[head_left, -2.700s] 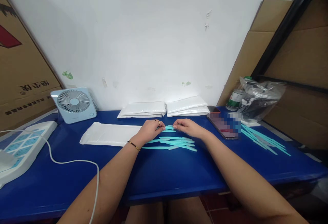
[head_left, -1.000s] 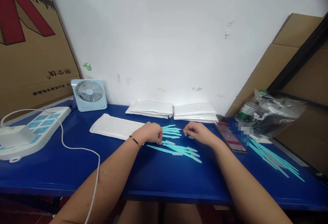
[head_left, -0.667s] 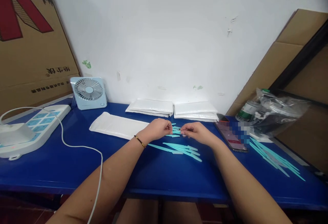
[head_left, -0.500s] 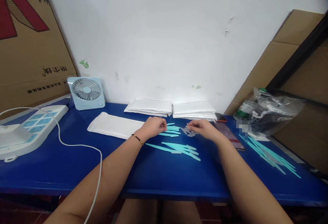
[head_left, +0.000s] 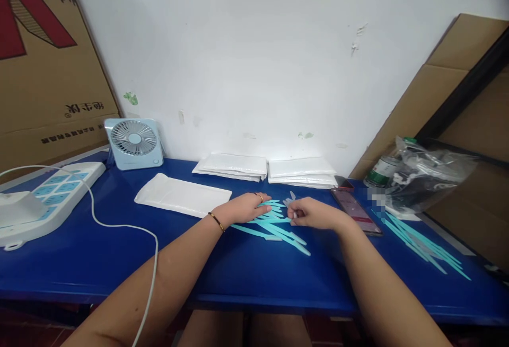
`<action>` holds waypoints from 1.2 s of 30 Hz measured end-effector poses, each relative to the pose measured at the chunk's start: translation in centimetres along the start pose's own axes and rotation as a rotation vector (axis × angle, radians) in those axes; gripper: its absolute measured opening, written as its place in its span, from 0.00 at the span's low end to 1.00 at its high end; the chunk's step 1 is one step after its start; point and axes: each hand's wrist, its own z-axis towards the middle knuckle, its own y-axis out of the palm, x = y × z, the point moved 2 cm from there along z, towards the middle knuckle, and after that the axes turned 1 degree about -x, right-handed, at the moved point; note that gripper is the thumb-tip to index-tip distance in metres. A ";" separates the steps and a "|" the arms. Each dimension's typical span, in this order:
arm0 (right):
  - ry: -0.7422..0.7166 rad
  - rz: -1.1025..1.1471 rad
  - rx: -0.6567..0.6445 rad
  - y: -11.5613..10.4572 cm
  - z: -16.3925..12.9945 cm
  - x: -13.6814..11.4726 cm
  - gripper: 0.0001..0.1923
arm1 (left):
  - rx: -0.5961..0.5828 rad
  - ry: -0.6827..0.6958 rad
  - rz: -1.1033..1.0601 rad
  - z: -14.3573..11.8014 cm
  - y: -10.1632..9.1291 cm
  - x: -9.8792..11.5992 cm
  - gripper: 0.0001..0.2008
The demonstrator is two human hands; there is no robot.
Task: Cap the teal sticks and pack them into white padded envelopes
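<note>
Left hand (head_left: 244,210) lies spread flat on loose teal sticks (head_left: 274,228), pinning them to the tabletop (head_left: 238,267); right hand (head_left: 314,214) pinches small clear caps (head_left: 289,200).

We can make out print only on the cardboard box (head_left: 47,71) leaning at the far left: a line of large dark characters and a smaller line beneath it, both appearing mirrored, so we cannot read them. The label on the green-capped bottle (head_left: 382,171) is too small for us to read.
</note>
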 end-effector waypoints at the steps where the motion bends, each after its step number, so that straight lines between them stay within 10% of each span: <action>1: -0.009 0.021 0.043 -0.1 0.0 -0.2 0.07 | 0.030 0.003 -0.011 -0.1 -0.3 0.4 0.26; 14: 0.149 0.080 0.272 -1.7 -0.6 1.9 0.14 | 0.110 -0.101 0.134 -0.2 -1.2 -1.2 0.18; 22: 0.026 0.015 -0.217 0.1 -1.3 -2.1 0.08 | 0.046 -0.072 0.093 0.0 -0.1 -1.1 0.21; 36: 0.008 -0.077 0.041 0.4 -0.1 -2.5 0.05 | -0.029 0.020 0.089 0.1 0.3 1.8 0.08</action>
